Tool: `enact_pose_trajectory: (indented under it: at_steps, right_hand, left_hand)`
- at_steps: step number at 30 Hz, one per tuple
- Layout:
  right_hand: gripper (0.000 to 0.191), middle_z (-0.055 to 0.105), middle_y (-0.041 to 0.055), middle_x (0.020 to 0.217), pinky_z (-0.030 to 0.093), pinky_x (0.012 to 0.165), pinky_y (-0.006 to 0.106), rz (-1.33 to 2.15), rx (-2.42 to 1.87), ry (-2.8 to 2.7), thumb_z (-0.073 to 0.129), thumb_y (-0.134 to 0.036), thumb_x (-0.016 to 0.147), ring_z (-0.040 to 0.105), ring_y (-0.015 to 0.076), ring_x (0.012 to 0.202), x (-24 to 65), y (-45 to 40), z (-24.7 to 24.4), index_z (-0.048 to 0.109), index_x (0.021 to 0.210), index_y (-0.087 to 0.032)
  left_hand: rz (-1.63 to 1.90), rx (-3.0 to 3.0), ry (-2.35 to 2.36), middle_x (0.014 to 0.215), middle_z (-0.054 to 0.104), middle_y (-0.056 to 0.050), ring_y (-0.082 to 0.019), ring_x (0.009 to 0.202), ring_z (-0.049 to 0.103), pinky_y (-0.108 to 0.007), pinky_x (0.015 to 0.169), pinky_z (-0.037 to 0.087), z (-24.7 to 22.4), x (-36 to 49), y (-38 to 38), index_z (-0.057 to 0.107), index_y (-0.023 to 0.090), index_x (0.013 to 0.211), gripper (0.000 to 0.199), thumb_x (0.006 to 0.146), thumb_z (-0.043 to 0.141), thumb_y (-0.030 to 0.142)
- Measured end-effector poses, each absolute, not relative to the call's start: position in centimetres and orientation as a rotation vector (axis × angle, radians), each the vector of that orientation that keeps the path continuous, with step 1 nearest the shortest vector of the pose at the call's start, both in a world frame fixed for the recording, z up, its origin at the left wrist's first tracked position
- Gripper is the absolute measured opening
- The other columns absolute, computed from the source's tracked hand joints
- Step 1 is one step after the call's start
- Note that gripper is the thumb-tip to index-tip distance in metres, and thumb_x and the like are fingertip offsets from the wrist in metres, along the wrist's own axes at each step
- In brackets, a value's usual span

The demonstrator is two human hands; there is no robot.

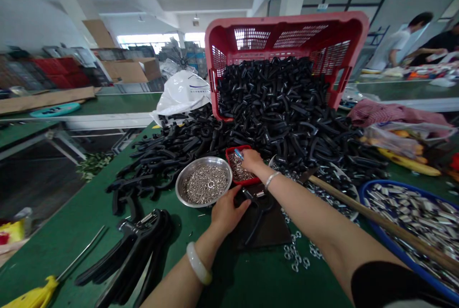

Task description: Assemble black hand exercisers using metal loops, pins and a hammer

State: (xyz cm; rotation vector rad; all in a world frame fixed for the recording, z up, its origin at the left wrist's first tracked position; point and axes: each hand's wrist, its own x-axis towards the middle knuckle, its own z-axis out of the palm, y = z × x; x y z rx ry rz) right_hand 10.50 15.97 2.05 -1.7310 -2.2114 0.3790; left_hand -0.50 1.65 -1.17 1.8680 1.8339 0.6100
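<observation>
My left hand [229, 210] is spread beside a black handle piece with a spring [257, 207], which lies on a dark plate [276, 226]; its thumb and index finger are apart. Over a small red tray [247, 181] of small metal parts is my right hand [251, 161], its fingers closed; a blue bit shows at the fingertips, and what they pinch is too small to name. Left of that tray sits a metal bowl [206, 183] full of small silver parts, with a ring on top.
A red basket [287, 21] spills black handles across the back. Assembled handles [139, 246] and a yellow-handled screwdriver [36, 293] lie at left. At right are a wooden-handled tool [358, 206], a blue tray [376, 183] of metal pieces and bananas [409, 162]. Two people are farther back.
</observation>
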Motion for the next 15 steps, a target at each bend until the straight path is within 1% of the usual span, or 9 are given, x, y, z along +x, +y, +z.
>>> enact_pose_trajectory:
  at_steps: [2, 5, 7, 8, 10, 11, 13, 15]
  right_hand:
    - [0.030, 0.065, 0.0136, 0.094, 0.043, 0.076, 0.027, 0.386, -1.702, -2.129, 0.051, -0.013, 0.072, 0.059, 0.0212, 0.089, 11.9, 15.6, 2.7, 0.057, 0.101, -0.009]
    - [0.031, 0.065, 0.0091, 0.087, 0.047, 0.067, 0.026, 0.426, -1.656, -2.025, 0.038, -0.020, 0.080, 0.062, 0.0164, 0.073, 14.3, 13.3, 3.1, 0.049, 0.108, -0.011]
    - [0.032, 0.064, 0.0063, 0.078, 0.049, 0.059, 0.026, 0.546, -1.578, -1.922, 0.030, -0.028, 0.085, 0.062, 0.0142, 0.062, 15.5, 10.6, 2.6, 0.045, 0.108, -0.012]
    - [0.031, 0.063, 0.0048, 0.073, 0.050, 0.056, 0.026, 0.702, -1.473, -1.807, 0.031, -0.033, 0.085, 0.062, 0.0146, 0.059, 15.9, 9.1, 2.0, 0.044, 0.105, -0.013]
    - [0.026, 0.061, 0.0023, 0.067, 0.052, 0.055, 0.028, 0.939, -1.315, -1.659, 0.038, -0.040, 0.082, 0.062, 0.0156, 0.058, 16.4, 6.2, 0.7, 0.045, 0.092, -0.017]
    - [0.023, 0.061, 0.0024, 0.068, 0.053, 0.057, 0.029, 0.981, -1.262, -1.620, 0.041, -0.041, 0.081, 0.062, 0.0162, 0.060, 16.5, 5.1, 0.0, 0.044, 0.088, -0.018]
    - [0.021, 0.062, 0.0043, 0.073, 0.053, 0.063, 0.032, 0.973, -1.220, -1.601, 0.044, -0.041, 0.080, 0.063, 0.0175, 0.067, 16.6, 3.6, -1.1, 0.043, 0.086, -0.020]
    - [0.022, 0.063, 0.0069, 0.080, 0.053, 0.067, 0.033, 0.953, -1.209, -1.568, 0.043, -0.041, 0.081, 0.064, 0.0187, 0.071, 16.6, 3.1, -1.7, 0.041, 0.089, -0.021]
  left_hand:
    - [0.648, 1.849, 1.820, 0.094, 0.062, -0.004, -0.017, 0.077, 0.056, -0.027, 0.065, 0.042, -1.5, -0.5, 1.7, 0.047, 0.023, 0.120, 0.055, 0.073, 0.048, 0.051]
    - [0.718, 1.840, 1.777, 0.096, 0.062, -0.003, -0.016, 0.076, 0.055, -0.027, 0.064, 0.042, -2.2, -0.7, 1.8, 0.048, 0.023, 0.120, 0.055, 0.073, 0.049, 0.051]
    - [0.748, 1.833, 1.756, 0.096, 0.061, -0.003, -0.015, 0.073, 0.055, -0.026, 0.063, 0.042, -2.6, -0.7, 2.0, 0.049, 0.022, 0.119, 0.054, 0.073, 0.049, 0.050]
    - [0.756, 1.828, 1.748, 0.096, 0.061, -0.003, -0.014, 0.072, 0.055, -0.026, 0.063, 0.042, -2.7, -0.7, 2.0, 0.049, 0.022, 0.119, 0.054, 0.073, 0.049, 0.050]
    - [0.768, 1.821, 1.736, 0.097, 0.061, -0.003, -0.013, 0.069, 0.054, -0.025, 0.062, 0.042, -2.9, -0.7, 2.1, 0.049, 0.022, 0.119, 0.054, 0.073, 0.049, 0.049]
    - [0.771, 1.818, 1.732, 0.097, 0.062, -0.003, -0.013, 0.069, 0.054, -0.025, 0.062, 0.042, -2.9, -0.7, 2.2, 0.049, 0.022, 0.119, 0.054, 0.073, 0.049, 0.049]
    - [0.771, 1.813, 1.728, 0.097, 0.062, -0.003, -0.014, 0.070, 0.054, -0.025, 0.062, 0.043, -2.9, -0.7, 2.2, 0.049, 0.022, 0.119, 0.054, 0.072, 0.050, 0.048]
    - [0.767, 1.800, 1.735, 0.096, 0.062, -0.003, -0.014, 0.069, 0.054, -0.025, 0.061, 0.042, -2.8, -0.7, 2.2, 0.049, 0.022, 0.119, 0.054, 0.072, 0.051, 0.048]
